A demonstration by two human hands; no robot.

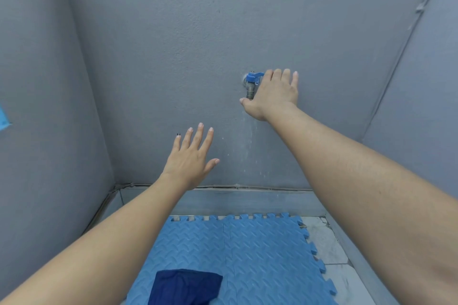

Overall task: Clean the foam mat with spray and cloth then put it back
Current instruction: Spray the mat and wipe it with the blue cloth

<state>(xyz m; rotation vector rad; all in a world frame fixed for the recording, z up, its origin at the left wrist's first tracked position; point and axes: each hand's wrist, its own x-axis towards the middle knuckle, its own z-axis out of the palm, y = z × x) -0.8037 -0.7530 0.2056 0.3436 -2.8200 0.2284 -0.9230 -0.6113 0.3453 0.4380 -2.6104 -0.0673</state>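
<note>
The blue interlocking foam mat lay on the floor below a wall tap, a dark blue cloth on it. Right hand touched the tap's lever, fingers straight; left hand hovered spread, empty. Cleaning seemed barely begun.

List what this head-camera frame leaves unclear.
- Blue-handled metal wall tap: the right hand covers its handle end; grip unclear.
- Water flow: none discernible.
- Dark blue cloth and blue interlocking foam mat: cut off by the bottom edge.
- Spray bottle: not in view.
</note>
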